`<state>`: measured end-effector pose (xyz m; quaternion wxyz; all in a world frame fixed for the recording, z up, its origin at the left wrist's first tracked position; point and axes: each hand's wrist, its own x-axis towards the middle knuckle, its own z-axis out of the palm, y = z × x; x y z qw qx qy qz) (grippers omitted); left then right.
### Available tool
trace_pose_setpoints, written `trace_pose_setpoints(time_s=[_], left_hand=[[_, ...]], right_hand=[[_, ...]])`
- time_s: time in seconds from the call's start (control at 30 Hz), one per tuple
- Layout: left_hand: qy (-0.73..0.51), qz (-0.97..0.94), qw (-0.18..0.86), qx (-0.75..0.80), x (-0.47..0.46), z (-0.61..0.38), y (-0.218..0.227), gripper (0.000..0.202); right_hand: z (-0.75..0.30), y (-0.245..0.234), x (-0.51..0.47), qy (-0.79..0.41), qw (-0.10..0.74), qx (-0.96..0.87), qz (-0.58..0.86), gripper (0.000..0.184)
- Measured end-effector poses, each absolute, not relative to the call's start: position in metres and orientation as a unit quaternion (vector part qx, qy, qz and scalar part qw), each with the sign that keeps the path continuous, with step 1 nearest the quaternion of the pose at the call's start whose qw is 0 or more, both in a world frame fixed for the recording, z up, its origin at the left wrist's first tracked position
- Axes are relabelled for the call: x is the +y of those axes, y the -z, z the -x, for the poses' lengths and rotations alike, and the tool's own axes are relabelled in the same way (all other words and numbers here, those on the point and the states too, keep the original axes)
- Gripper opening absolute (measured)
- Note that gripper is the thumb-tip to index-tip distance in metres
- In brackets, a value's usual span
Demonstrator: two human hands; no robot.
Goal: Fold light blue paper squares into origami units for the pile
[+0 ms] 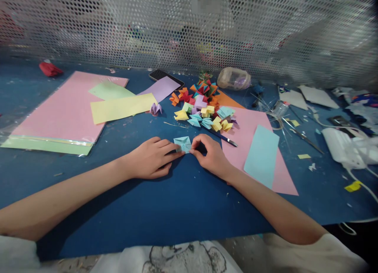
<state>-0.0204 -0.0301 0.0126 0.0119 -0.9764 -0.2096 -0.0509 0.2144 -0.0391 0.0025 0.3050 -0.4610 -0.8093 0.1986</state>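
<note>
A small light-blue folded paper piece (182,143) lies on the blue table (165,202) between my hands. My left hand (152,158) rests flat on the table, its fingertips pressing the piece's left edge. My right hand (210,154) is curled, thumb and forefinger pinching the piece's right corner. Just beyond lies a heap of several small folded paper units (203,107) in orange, yellow, blue, purple and red.
A pink paper pack (63,111) with yellow (122,107) and green strips lies at the left. A phone (165,77) and purple sheet sit behind. A pink sheet (249,127), blue strip (261,156), pen (224,138), scissors (301,136) and white clutter lie at the right. Mesh screen behind.
</note>
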Motion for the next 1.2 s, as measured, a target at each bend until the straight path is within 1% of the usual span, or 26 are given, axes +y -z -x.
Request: trace_pose_setpoints(time_s=[0.1,0.23,0.5,0.57,0.7,0.8,0.93,1.0,1.13,1.2], left_hand=[[0.06,0.978,0.015,-0.2,-0.03,0.021,-0.012,0.045],[0.065,0.978,0.02,-0.198,-0.03,0.02,-0.012,0.044],[0.082,0.974,0.003,-0.212,-0.029,0.022,-0.013,0.044],[0.092,0.972,0.0,-0.218,-0.028,0.024,-0.012,0.044],[0.079,0.973,-0.016,-0.217,-0.027,0.025,-0.01,0.047],[0.069,0.975,-0.032,-0.211,-0.027,0.025,-0.008,0.047],[0.066,0.974,-0.041,-0.213,-0.026,0.025,-0.007,0.047],[0.066,0.974,-0.044,-0.212,-0.026,0.025,-0.006,0.046],[0.082,0.973,-0.057,-0.208,-0.025,0.025,-0.005,0.045],[0.097,0.97,-0.074,-0.212,-0.023,0.026,-0.005,0.044]], right_hand=[[-0.215,0.0,-0.039,-0.171,0.315,-0.828,0.431,0.021],[-0.216,0.005,-0.04,-0.145,0.286,-0.866,0.385,0.028],[-0.221,0.002,-0.037,-0.092,0.244,-0.898,0.355,0.025],[-0.222,0.002,-0.037,-0.076,0.248,-0.902,0.345,0.025],[-0.223,0.004,-0.038,-0.042,0.285,-0.898,0.333,0.028],[-0.223,0.004,-0.038,-0.024,0.285,-0.903,0.321,0.023],[-0.225,0.002,-0.035,-0.01,0.259,-0.923,0.285,0.017],[-0.226,0.0,-0.034,-0.003,0.238,-0.932,0.272,0.017],[-0.228,-0.004,-0.036,0.035,0.201,-0.947,0.249,0.026],[-0.228,-0.006,-0.038,0.031,0.191,-0.948,0.251,0.029]])
